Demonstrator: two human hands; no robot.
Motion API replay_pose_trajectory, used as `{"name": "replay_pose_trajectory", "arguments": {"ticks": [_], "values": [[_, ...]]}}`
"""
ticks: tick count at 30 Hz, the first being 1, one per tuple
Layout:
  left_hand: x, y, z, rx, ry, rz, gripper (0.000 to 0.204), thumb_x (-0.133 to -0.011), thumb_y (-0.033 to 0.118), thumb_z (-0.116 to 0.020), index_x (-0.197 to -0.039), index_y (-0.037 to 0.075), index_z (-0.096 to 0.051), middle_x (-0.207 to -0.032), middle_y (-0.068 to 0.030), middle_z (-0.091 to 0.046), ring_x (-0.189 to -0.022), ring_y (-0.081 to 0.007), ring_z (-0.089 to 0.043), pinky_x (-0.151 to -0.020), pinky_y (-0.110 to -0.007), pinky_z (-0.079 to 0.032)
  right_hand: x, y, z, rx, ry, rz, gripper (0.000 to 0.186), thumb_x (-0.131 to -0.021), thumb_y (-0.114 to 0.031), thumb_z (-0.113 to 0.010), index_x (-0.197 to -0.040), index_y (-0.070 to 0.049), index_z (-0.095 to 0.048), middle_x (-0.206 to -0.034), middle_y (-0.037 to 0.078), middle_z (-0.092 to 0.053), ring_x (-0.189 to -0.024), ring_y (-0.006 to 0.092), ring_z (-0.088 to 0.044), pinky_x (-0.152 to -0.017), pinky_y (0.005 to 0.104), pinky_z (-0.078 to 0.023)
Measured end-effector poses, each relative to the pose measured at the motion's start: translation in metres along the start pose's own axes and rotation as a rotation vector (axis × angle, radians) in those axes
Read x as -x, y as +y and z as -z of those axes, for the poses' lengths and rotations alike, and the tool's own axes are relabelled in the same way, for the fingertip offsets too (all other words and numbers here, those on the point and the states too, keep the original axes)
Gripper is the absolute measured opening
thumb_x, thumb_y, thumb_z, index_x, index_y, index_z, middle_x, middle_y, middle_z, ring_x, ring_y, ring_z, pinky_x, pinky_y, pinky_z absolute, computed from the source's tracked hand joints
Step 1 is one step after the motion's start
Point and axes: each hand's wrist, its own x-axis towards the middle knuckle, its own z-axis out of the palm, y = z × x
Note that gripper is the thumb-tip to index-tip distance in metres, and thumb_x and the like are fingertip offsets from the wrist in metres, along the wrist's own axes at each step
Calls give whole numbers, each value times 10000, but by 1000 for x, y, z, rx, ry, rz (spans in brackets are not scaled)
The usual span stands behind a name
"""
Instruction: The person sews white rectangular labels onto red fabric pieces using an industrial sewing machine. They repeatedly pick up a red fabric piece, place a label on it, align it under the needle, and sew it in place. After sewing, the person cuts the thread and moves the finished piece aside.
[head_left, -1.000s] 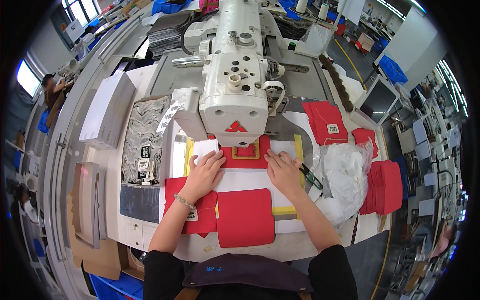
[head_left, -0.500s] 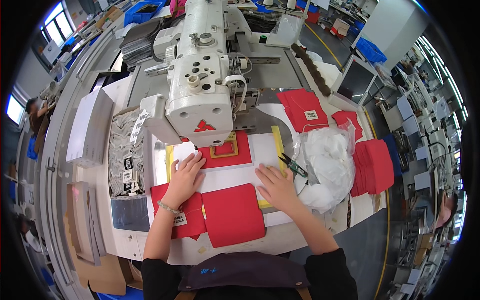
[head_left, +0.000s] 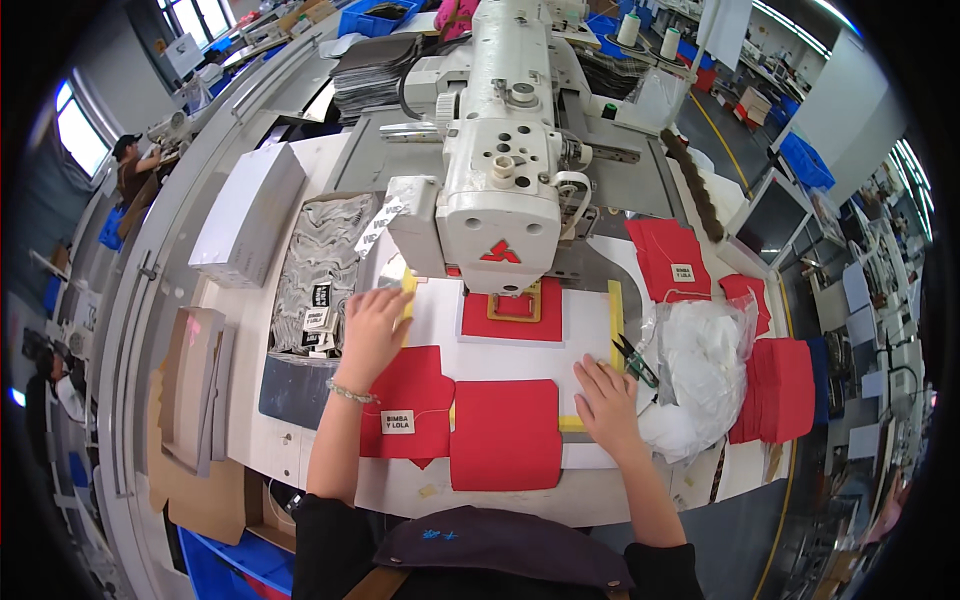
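My left hand (head_left: 375, 325) is at the left edge of the white board (head_left: 465, 360), beside the yellow tape strip, fingers loosely bent and apart, holding nothing visible. My right hand (head_left: 608, 400) rests on the board's right side, fingers spread, just below the green-handled thread snips (head_left: 637, 362). Under the white sewing machine's head (head_left: 500, 220), a red fabric piece (head_left: 480, 322) lies beneath a brass-coloured frame (head_left: 513, 316). Below, a plain red piece (head_left: 505, 435) sits beside red pieces (head_left: 395, 370) with a printed label, near my left wrist.
A tray of grey labels (head_left: 310, 260) and a white box (head_left: 247, 215) stand left. Right are a bag of white filling (head_left: 690, 370), red stacks (head_left: 780, 390), more red pieces (head_left: 665, 255) and a screen (head_left: 768, 215). A co-worker (head_left: 138, 170) sits far left.
My hands have left the red piece under the machine: the left shifted outward to the board's left edge, the right drew back down the right side. The view has also swayed.
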Motion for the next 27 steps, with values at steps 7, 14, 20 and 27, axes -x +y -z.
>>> {"name": "replay_pose_trajectory", "arguments": {"ticks": [7, 14, 20, 27], "values": [[23, -74, 59, 20, 139, 391, 252, -780, 162, -728, -1018, 84, -698, -965, -62, -687, -980, -261, -616, -860, -397, -411, -1, -2, 2, 8, 20, 15, 473, -828, -195, -660, -1280, -80, -582, -1366, 79, -530, -1219, 239, -480, -985, 439, -328], [31, -128, 35, 124, 144, 350, 309, -783, 121, -708, -1090, 110, -674, -1022, -65, -671, -977, -259, -617, -860, -404, -421, -15, -2, 7, -34, 62, 60, 362, -811, -167, -679, -1161, -82, -643, -1232, 70, -602, -1099, 225, -548, -951, 443, -335], [-7, -142, 41, 220, -226, 394, 361, -708, 103, -763, -1053, 112, -657, -875, -36, -598, -876, -206, -598, -844, -350, -431, -32, -8, 14, -87, 100, 76, 290, -818, -157, -681, -1100, -90, -661, -1105, 62, -649, -1000, 203, -595, -942, 446, -333], [-25, -164, 39, 281, -354, 359, 336, -654, 118, -795, -955, 46, -664, -808, -55, -631, -769, -199, -608, -692, -338, -475, -45, -19, 18, -161, 132, 81, 272, -829, -161, -676, -1091, -92, -668, -1065, 66, -665, -955, 208, -613, -939, 437, -331]]}}
